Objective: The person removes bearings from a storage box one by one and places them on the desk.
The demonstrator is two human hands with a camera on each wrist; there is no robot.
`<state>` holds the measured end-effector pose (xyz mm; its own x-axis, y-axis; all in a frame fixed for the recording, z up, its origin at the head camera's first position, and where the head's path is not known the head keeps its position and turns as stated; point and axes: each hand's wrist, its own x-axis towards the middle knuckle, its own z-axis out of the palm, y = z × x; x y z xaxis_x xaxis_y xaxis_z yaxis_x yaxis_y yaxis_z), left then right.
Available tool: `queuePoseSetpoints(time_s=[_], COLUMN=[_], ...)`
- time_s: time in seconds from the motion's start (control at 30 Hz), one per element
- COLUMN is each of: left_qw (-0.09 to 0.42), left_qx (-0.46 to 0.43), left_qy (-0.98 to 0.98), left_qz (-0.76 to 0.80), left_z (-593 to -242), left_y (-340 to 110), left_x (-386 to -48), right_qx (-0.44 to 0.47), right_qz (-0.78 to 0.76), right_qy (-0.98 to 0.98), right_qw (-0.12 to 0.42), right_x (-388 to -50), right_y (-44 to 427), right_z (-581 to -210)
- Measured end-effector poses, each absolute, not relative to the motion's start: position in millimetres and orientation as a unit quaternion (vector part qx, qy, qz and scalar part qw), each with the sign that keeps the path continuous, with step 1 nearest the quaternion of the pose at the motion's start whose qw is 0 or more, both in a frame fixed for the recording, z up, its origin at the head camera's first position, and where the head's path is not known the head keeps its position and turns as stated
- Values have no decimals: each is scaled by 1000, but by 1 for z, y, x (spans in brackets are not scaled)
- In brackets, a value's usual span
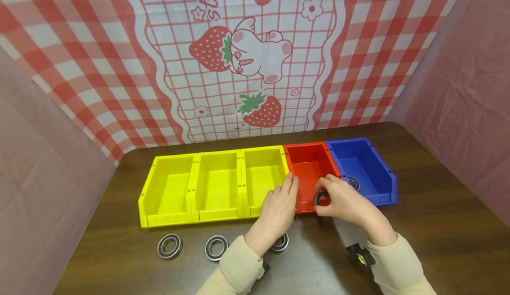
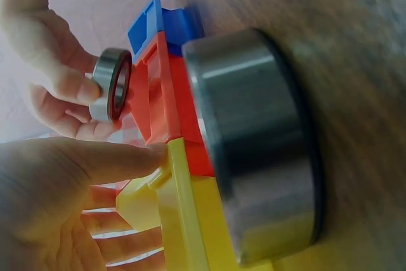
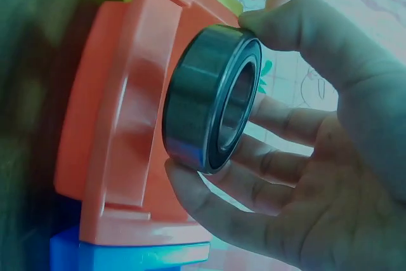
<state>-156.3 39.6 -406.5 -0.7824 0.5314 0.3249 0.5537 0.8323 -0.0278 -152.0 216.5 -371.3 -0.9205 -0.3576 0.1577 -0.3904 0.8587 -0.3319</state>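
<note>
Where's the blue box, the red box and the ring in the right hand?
Blue box (image 1: 354, 166), head view: its bare floor.
Red box (image 1: 307, 173), head view: its bare floor.
Held ring (image 3: 203, 96), right wrist view: its outer metal side.

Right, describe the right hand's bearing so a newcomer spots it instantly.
On the table, find the red bin between a yellow bin and the blue bin. At its front, the right hand grips a dark-faced metal bearing. Other bearings rest on the table or in the blue bin; only this one is held.
</note>
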Motion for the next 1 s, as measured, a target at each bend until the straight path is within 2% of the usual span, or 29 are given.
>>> queuePoseSetpoints(time_s=[0.57, 1.0], left_qw=[172, 166], left_qx=[-286, -285], left_qy=[-942, -944], left_qz=[-30, -31], left_z=[-408, -407], left_y=[40, 40], left_x=[-156, -156], right_qx=[284, 275], right_qz=[173, 167], right_qy=[-943, -946], right_qw=[-6, -46], right_x=[-119, -112], right_y=[211, 203], right_z=[-384, -401])
